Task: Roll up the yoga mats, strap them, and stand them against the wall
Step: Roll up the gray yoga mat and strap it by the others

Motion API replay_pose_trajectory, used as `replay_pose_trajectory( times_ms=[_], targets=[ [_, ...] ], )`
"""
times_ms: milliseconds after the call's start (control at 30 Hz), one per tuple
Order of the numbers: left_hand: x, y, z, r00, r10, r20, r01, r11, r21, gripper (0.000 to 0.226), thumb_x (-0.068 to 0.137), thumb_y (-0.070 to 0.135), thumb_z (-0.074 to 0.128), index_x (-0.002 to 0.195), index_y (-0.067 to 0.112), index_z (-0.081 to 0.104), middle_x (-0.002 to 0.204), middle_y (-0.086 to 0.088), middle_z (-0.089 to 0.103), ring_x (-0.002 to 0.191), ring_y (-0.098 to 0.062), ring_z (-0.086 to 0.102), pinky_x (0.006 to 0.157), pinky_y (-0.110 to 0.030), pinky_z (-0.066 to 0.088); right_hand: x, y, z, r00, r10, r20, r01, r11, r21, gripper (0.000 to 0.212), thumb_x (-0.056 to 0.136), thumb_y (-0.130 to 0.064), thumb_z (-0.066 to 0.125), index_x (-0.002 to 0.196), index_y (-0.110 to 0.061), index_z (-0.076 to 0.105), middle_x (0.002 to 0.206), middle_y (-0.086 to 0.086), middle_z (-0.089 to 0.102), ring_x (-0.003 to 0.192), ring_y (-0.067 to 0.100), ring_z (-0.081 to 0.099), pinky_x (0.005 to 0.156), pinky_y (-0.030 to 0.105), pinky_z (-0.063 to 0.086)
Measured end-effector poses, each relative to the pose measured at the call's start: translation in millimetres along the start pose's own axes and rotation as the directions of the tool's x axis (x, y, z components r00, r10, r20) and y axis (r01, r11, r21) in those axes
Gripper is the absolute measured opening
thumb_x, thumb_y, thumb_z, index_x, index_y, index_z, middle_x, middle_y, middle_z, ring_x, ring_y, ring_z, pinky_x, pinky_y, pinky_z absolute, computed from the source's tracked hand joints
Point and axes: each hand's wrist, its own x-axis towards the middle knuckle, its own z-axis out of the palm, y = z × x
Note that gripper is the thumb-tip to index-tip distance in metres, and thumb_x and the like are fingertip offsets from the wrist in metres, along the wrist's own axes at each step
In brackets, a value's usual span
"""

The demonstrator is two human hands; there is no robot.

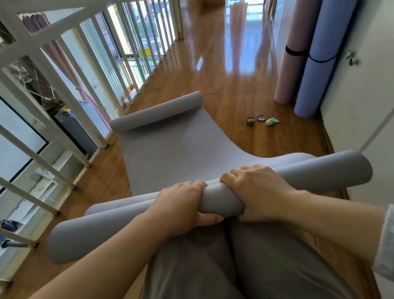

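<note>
While kneeling on the floor [226,76], clamping left hand [185,205] and right hand [258,189], each grip wrapped tight, around the grey mat's [166,148] roll.

Item: grey yoga mat [176,149], lying half-rolled on the wooden floor [224,54]; I am seeing its far end curling up. Left hand [185,205] and right hand [258,189] are wrapping around the near roll. Pink mat [295,45] and blue mat [323,54], both strapped, are standing against the white wall [381,82].
</note>
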Motion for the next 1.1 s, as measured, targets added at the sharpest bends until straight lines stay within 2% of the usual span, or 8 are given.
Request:
replay_pose_trajectory(
  times_ms=[133,233,367,467,633,800,967,1100],
  targets=[
    [-7,7,12,0.979,0.042,-0.197,-0.001,0.979,0.205,0.074,0.077,0.049,0.064,0.140,0.029,0.030,0.128,0.004,0.049,0.112,-0.019,0.052,0.093,-0.035,0.043,12,7,-12,0.990,-0.022,0.139,0.012,0.997,0.074,0.057,0.070,-0.051,0.073,0.116,-0.026,0.050,0.104,-0.006,0.062,0.088,0.014,0.058,0.073,0.029,0.046],
    [-10,5,7,0.963,0.050,-0.264,0.006,0.978,0.209,0.072,0.077,0.044,0.065,0.139,0.029,0.031,0.126,0.003,0.050,0.110,-0.019,0.053,0.091,-0.034,0.042,23,6,-25,0.980,-0.053,0.191,0.048,0.998,0.032,0.057,0.069,-0.051,0.073,0.113,-0.025,0.050,0.094,-0.008,0.060,0.083,0.013,0.058,0.067,0.028,0.045],
    [-13,-4,-31,0.908,0.095,-0.409,-0.001,0.974,0.224,0.069,0.078,0.046,0.065,0.138,0.029,0.034,0.124,0.002,0.052,0.107,-0.019,0.055,0.092,-0.037,0.043,31,3,-68,0.995,-0.064,0.074,0.070,0.995,-0.074,0.052,0.070,-0.050,0.072,0.107,-0.022,0.048,0.082,-0.010,0.049,0.071,0.010,0.052,0.059,0.025,0.042],
    [-25,-4,-50,0.885,0.143,-0.442,-0.031,0.968,0.250,0.070,0.076,0.047,0.068,0.136,0.028,0.037,0.124,0.000,0.055,0.107,-0.021,0.057,0.091,-0.040,0.044,21,-7,-89,0.998,-0.058,-0.011,0.056,0.990,-0.131,0.048,0.070,-0.050,0.071,0.097,-0.023,0.042,0.071,-0.011,0.043,0.060,0.006,0.044,0.047,0.022,0.030],
    [-59,16,-36,0.914,0.146,-0.379,-0.045,0.964,0.264,0.073,0.075,0.045,0.068,0.138,0.029,0.035,0.126,0.001,0.052,0.110,-0.021,0.055,0.093,-0.038,0.042,-15,-27,-92,0.994,-0.076,0.077,0.082,0.994,-0.075,0.048,0.072,-0.049,0.070,0.102,-0.024,0.042,0.076,-0.010,0.044,0.069,0.010,0.050,0.053,0.022,0.033],
    [-83,32,19,0.983,0.076,-0.167,-0.036,0.973,0.229,0.080,0.081,0.042,0.066,0.145,0.028,0.020,0.137,0.003,0.039,0.123,-0.020,0.043,0.103,-0.036,0.034,-46,-49,-39,0.963,-0.063,0.261,0.055,0.998,0.037,0.055,0.072,-0.046,0.072,0.113,-0.023,0.045,0.104,-0.003,0.060,0.090,0.018,0.060,0.079,0.035,0.051],
    [-70,28,29,0.997,0.048,-0.065,-0.034,0.979,0.200,0.077,0.077,0.054,0.066,0.138,0.029,0.027,0.130,0.002,0.043,0.119,-0.020,0.046,0.096,-0.037,0.039,-40,-36,-16,0.952,-0.090,0.293,0.059,0.992,0.112,0.060,0.065,-0.051,0.074,0.110,-0.023,0.046,0.108,-0.005,0.055,0.098,0.016,0.054,0.079,0.031,0.046],
    [-52,18,17,0.995,0.039,0.090,-0.045,0.997,0.065,0.079,0.069,0.065,0.070,0.130,0.028,0.035,0.126,0.003,0.047,0.118,-0.019,0.048,0.095,-0.042,0.043,-29,-27,-19,0.952,-0.147,0.267,0.120,0.986,0.114,0.080,0.064,-0.064,0.073,0.125,-0.022,0.045,0.120,-0.003,0.043,0.114,0.015,0.035,0.099,0.032,0.035]
  ],
)
